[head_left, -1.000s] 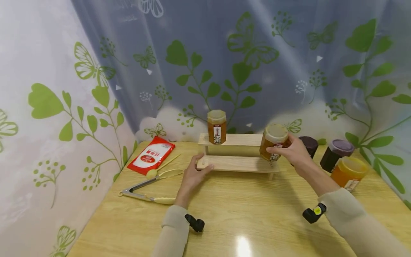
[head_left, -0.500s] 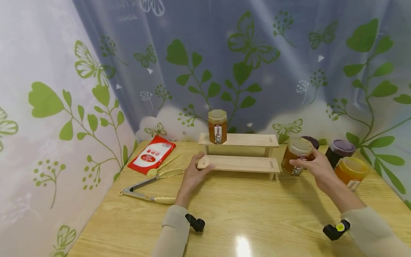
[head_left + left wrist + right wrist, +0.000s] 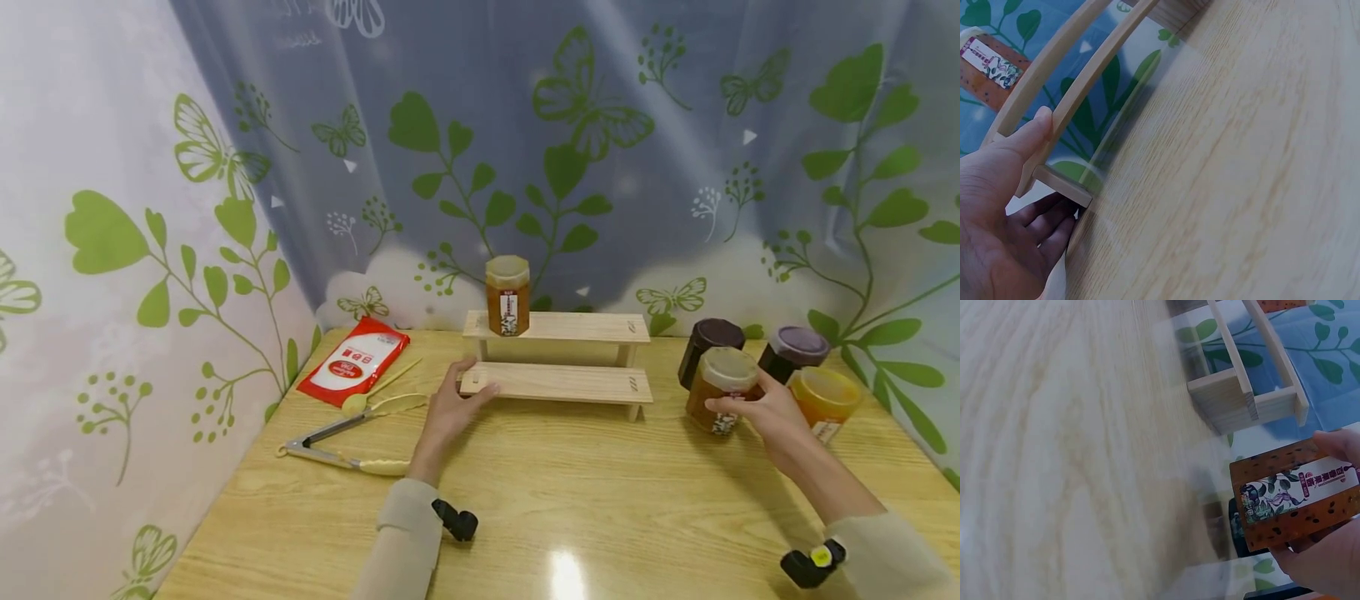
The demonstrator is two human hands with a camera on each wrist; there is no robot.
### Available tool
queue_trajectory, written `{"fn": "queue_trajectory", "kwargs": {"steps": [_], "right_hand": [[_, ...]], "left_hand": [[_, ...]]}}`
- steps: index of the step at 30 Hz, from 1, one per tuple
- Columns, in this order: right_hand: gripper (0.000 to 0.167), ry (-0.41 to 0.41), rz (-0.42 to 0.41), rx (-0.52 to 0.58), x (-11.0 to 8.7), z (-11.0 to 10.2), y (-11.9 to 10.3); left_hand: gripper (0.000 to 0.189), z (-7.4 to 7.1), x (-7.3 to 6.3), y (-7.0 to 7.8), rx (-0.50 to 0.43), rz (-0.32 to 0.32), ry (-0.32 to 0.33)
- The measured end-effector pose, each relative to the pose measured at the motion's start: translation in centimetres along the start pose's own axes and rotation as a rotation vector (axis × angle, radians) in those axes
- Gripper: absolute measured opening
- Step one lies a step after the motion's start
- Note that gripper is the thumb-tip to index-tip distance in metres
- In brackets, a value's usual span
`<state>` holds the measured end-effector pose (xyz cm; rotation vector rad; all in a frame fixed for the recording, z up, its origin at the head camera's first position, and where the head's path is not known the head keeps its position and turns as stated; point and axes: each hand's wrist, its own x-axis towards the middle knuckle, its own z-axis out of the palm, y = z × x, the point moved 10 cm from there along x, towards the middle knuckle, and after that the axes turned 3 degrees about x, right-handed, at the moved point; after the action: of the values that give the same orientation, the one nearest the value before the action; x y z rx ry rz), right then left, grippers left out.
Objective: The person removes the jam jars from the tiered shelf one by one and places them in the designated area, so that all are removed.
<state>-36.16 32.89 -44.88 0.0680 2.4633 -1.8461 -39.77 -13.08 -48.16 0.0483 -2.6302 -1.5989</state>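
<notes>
A two-tier wooden shelf [image 3: 558, 382] stands at the back middle of the table. My left hand [image 3: 450, 408] grips the left end of its lower step, thumb over the board; the left wrist view shows the thumb [image 3: 1035, 128] on the board's edge and fingers curled beneath. To the shelf's right, my right hand [image 3: 772, 412] holds an amber jam jar [image 3: 708, 400] with a pale lid. In the right wrist view, dark seeds and a printed label show on that jam jar [image 3: 1260, 469]. A second amber jar [image 3: 507, 308] sits on the upper step at the left.
Right of the shelf stand a dark jar [image 3: 693, 354], a purple-lidded jar [image 3: 801, 343] and a yellow-orange jar [image 3: 821, 404]. At left lie a red-and-white packet [image 3: 356, 362], a pale spoon [image 3: 356, 405] and open tongs [image 3: 330, 457]. A patterned curtain [image 3: 465, 167] backs the table.
My right hand has carried the amber jam jar from over the shelf's right end rightward and down, to in front of the dark jar. The left hand has stayed on the shelf.
</notes>
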Motion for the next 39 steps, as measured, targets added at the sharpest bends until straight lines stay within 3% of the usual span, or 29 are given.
{"fn": "queue_trajectory", "kwargs": {"steps": [19,26,30,36,39], "right_hand": [[0.095,-0.059,-0.029,0.090,-0.4,-0.5,2.8],[0.084,-0.137,-0.048,0.138,-0.3,-0.1,2.4],[0.085,-0.130,-0.067,0.119,-0.4,-0.3,2.0],[0.056,-0.095,-0.137,0.135,-0.6,-1.0,0.4],[0.062,-0.099,-0.155,0.118,-0.6,-1.1,-0.5]], "left_hand": [[0.074,0.3,0.2,-0.3,0.005,-0.001,-0.004],[0.073,0.1,0.0,-0.2,-0.001,-0.001,-0.002],[0.073,0.2,0.0,-0.2,-0.004,0.003,-0.006],[0.073,0.2,0.0,-0.3,-0.016,0.004,-0.003],[0.073,0.2,0.0,-0.2,-0.020,0.008,-0.002]]}}
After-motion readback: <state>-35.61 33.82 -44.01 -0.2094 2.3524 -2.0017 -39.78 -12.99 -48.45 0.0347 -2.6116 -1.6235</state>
